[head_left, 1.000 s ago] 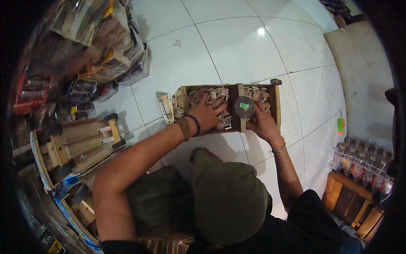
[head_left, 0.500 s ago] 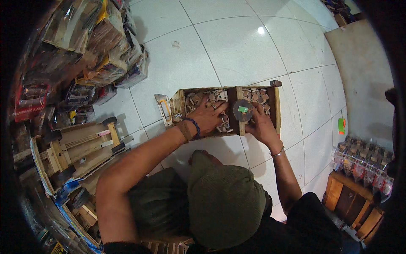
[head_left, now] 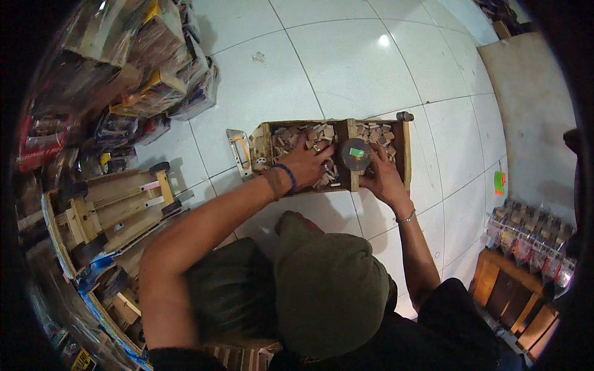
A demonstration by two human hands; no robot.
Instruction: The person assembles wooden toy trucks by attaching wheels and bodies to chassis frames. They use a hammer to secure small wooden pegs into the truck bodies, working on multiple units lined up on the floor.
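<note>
The wooden tray [head_left: 405,148] lies on the white tiled floor [head_left: 346,55] at the centre of the frame, split by a middle rail into two compartments, both holding small wood blocks [head_left: 318,133]. Compared with a second ago the left hand [head_left: 307,162] has moved only slightly: it remains spread palm-down over the blocks in the left compartment, fingers extended and loose, pressing or sifting rather than gripping any one piece that I can make out. The right hand [head_left: 383,179] stays at the tray's near edge beside the round dark disc [head_left: 357,154] with a green patch, which sits on the middle rail; its fingers curl toward the disc, but whether they clasp it or merely rest against it I cannot tell. The disc has not shifted between the views. The tray itself appears in nearly the same place, so the work reads as sorting within the tray still under way. A metal hinge plate [head_left: 240,151] lies just left of the tray. Wooden toy trucks [head_left: 117,204] stand at the left, wrapped packages [head_left: 142,68] at the upper left, and bottles [head_left: 526,238] at the right edge.
</note>
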